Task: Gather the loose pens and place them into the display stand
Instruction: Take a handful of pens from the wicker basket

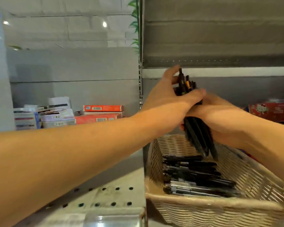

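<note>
Head view shows a bundle of dark pens [197, 136], mostly black-barrelled with one or two showing yellow-orange near the top, held nearly upright and tilted a little above a woven basket [156, 154] on a shelf. The lower ends of the bundle hang just over more black pens [195, 176] that lie flat in a row in the basket's left part.

The left hand [169, 94] wraps the upper part of the bundle, its thumb pressed across the front of the pens and its fingers reaching up behind their tips. The right hand [220, 118] grips the bundle lower down from the right side, fingers curled around the barrels; its fingertips are mostly hidden behind the pens.

On the shelf to the left sit orange-red boxes [103, 108] with barcode labels, beside a pile of pale packets [44, 115]; their print is too blurred to read. Far right, a red package [269, 112] carries a cartoon cat face; its lettering cannot be made out.
</note>
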`<state>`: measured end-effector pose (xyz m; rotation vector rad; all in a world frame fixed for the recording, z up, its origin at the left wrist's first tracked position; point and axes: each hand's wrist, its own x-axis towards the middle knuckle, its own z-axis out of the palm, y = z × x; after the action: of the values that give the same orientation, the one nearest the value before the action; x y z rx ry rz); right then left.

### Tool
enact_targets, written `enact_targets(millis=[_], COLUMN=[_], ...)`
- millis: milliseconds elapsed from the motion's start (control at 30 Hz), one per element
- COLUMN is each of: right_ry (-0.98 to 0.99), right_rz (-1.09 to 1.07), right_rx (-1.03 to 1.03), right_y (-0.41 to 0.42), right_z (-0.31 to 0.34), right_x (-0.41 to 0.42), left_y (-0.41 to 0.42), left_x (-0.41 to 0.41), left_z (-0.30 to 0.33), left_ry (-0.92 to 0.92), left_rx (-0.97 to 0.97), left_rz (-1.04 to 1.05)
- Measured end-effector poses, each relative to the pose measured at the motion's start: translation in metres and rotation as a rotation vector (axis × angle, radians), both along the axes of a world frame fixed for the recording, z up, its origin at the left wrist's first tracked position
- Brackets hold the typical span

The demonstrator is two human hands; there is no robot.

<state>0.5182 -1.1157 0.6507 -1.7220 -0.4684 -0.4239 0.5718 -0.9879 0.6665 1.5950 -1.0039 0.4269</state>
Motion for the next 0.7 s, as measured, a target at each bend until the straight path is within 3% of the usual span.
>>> enact_targets(millis=[133,333,533,700], right_ry=[-0.123,-0.145,0.027,0.097], right_rz=[0.159,0.198,0.066,0.035], right_rx=[0.134,0.214,0.130,0.100], right_y=[0.082,0.146,0.143,0.143], right_z=[0.011,0.012,-0.031,-0.037], right_x=[0.000,0.020,0.029,0.024], left_y=[0.054,0.121,0.126,0.126], left_x=[-0.019,-0.011,-0.001,0.001], left_z=[0.019,0.028,0.002,0.000], left_ry=[-0.089,-0.134,-0.063,-0.002], left_rx=[-0.192,-0.159,-0.119,-0.126], left_rz=[0.061,0.031,0.067,-0.032])
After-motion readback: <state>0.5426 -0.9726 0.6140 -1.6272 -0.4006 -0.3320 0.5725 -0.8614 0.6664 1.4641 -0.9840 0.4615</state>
